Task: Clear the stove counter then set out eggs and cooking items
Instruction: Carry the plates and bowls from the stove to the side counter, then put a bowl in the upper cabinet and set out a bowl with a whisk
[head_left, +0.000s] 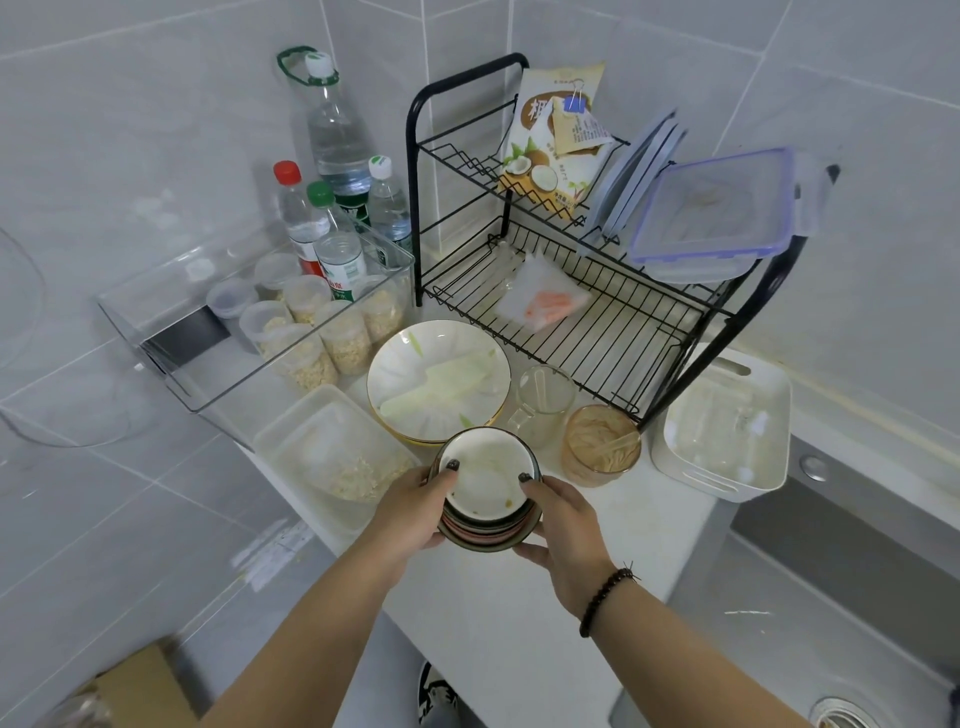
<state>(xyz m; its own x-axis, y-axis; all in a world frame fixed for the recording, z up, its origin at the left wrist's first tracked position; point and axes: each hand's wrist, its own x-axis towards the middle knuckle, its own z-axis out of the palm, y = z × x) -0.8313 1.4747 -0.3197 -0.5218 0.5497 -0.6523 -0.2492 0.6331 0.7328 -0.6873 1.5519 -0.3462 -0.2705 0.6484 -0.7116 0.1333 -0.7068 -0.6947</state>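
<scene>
While both hands clasp the small stack of dark-rimmed ceramic bowls (488, 491), the left hand (410, 512) curls round its left side with the thumb hooked over the white rim and the right hand (563, 530) does the same on the right, so the stack is held from both flanks just above the near part of the white counter (498, 613). The top bowl looks smeared and wet-stained; I judge that the thumbs could slip on that glaze, or the bowls could shift against each other if the stack tilts.

Room is tight on the far side. The wide white plate with pale vegetable scraps (439, 382) lies just beyond the stack, the clear glass mug (543, 402) and the glass jar of brown paste with a stick in it (602, 444) stand near on the right; a forward or rightward swing could knock them. The lidded plastic box of oats (332, 457) crowds the left.

Open room lies nearer the person, and right toward the grey sink (810, 597), though the counter edge drops off there.
</scene>
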